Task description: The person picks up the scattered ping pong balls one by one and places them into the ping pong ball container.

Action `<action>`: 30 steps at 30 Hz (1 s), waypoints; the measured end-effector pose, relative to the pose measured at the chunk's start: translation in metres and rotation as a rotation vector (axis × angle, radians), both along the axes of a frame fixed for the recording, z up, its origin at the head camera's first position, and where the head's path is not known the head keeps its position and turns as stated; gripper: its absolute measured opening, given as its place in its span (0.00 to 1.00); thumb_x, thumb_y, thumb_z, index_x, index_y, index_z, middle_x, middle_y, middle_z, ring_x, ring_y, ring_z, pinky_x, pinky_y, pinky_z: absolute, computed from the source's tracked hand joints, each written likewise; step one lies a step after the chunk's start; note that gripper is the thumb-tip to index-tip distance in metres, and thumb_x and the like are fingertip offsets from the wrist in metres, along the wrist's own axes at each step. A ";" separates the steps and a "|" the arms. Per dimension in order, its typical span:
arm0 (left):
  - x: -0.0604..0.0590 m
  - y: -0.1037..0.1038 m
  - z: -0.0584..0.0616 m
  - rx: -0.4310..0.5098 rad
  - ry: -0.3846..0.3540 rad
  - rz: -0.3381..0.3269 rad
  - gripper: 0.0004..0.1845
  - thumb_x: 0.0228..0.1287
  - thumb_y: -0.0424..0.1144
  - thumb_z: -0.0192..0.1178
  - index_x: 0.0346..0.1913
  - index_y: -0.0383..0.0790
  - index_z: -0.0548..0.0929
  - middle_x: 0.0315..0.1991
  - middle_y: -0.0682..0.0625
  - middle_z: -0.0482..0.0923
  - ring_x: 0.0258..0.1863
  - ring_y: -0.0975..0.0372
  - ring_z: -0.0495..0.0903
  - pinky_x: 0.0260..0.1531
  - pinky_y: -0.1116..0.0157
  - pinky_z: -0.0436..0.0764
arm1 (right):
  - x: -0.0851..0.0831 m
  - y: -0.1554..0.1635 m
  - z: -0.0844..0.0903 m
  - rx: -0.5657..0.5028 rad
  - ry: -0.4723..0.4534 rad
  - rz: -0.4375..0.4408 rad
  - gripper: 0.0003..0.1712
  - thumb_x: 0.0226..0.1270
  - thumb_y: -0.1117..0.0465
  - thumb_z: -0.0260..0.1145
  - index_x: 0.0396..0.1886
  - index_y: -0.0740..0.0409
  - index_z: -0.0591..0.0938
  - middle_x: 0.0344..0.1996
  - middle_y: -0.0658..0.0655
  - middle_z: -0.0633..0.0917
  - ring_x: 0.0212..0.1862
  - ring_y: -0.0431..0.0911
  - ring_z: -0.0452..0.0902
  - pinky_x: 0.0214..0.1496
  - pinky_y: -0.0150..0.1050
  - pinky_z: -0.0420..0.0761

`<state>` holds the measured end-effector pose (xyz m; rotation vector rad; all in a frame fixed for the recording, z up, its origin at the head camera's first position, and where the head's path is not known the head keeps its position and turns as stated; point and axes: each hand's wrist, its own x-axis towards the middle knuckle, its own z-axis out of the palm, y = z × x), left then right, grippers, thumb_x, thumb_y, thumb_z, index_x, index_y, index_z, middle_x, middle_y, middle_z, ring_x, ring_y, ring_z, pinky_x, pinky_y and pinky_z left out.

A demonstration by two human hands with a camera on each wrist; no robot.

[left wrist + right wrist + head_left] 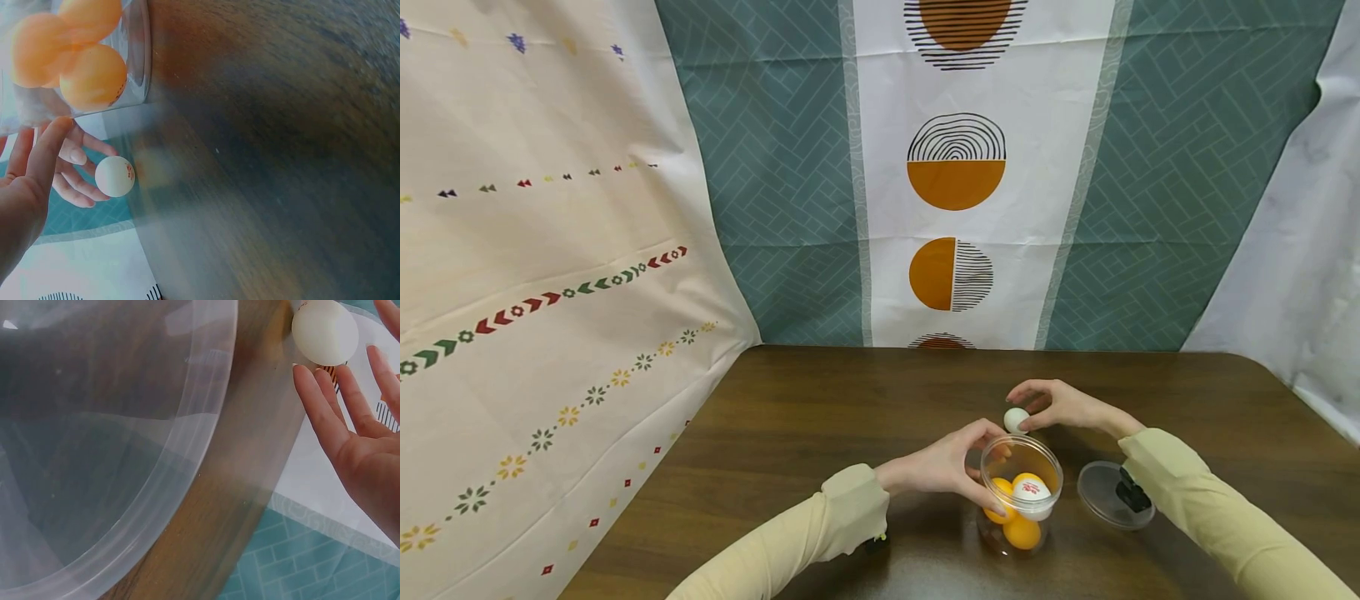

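My left hand (951, 462) grips a clear plastic jar (1051, 467) near its rim, thumb on the near side and fingers round the far side. Inside the jar lie orange table tennis balls (1022, 532) and a white one (1032, 490) with red print. Just beyond the jar, my right hand (1063, 407) is at a loose white table tennis ball (1016, 420), fingers spread about it. The right wrist view shows these fingers extended, tips right at the ball (325, 331). In the left wrist view, orange balls (94, 76) show through the jar's wall.
A clear round lid (1105, 504) lies on the dark wooden table (820, 417) right of the jar, partly under my right forearm. A patterned cloth (775, 167) hangs behind the table's far edge, and a pale embroidered cloth (550, 225) covers the left side.
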<state>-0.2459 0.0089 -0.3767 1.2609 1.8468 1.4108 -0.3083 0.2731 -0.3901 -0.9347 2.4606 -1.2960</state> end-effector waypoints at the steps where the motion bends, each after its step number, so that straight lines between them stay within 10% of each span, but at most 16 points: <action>1: -0.001 0.000 -0.002 0.000 0.001 0.001 0.33 0.47 0.24 0.66 0.55 0.40 0.63 0.51 0.51 0.66 0.52 0.63 0.67 0.41 0.66 0.75 | 0.000 0.000 0.000 0.004 0.003 0.002 0.26 0.54 0.65 0.69 0.51 0.70 0.71 0.47 0.72 0.72 0.45 0.63 0.72 0.39 0.44 0.77; 30: -0.006 0.002 -0.010 0.005 -0.009 0.000 0.34 0.46 0.24 0.67 0.55 0.43 0.63 0.50 0.52 0.66 0.51 0.63 0.67 0.41 0.66 0.75 | -0.002 -0.002 -0.004 0.002 -0.043 0.024 0.25 0.53 0.68 0.68 0.49 0.75 0.71 0.42 0.67 0.75 0.40 0.60 0.74 0.35 0.40 0.78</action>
